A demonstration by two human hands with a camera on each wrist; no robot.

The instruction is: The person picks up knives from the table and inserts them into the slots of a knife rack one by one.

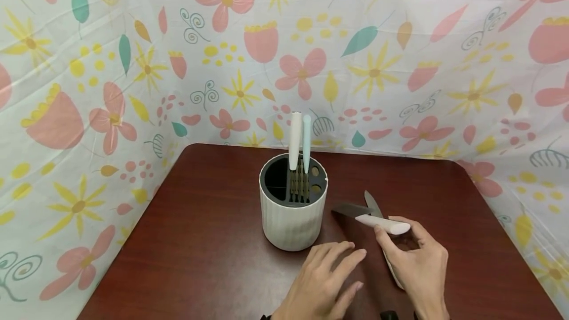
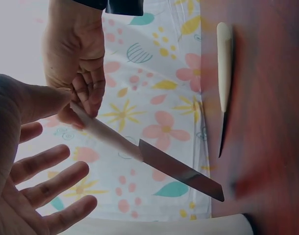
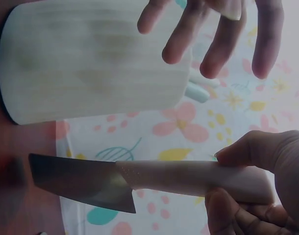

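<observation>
My right hand (image 1: 420, 263) pinches the white handle of a knife (image 3: 188, 177) between thumb and fingers. That knife is raised off the table, its broad blade pointing left toward the knife block. Under it, a second white-handled knife (image 2: 225, 68) lies on the table, partly hidden by my right hand in the head view. My left hand (image 1: 320, 280) hovers in front of the block with fingers spread and holds nothing. The white ribbed knife block (image 1: 291, 226) stands upright, a white handle (image 1: 295, 140) and a pale blue handle (image 1: 306, 142) sticking up from its black slotted top.
The dark red-brown table (image 1: 200, 241) runs back to a flower-patterned cloth (image 1: 302, 53) hanging behind and at the sides. In the block's top there are an open compartment (image 1: 275, 177) on the left, narrow slots in the middle and round holes on the right.
</observation>
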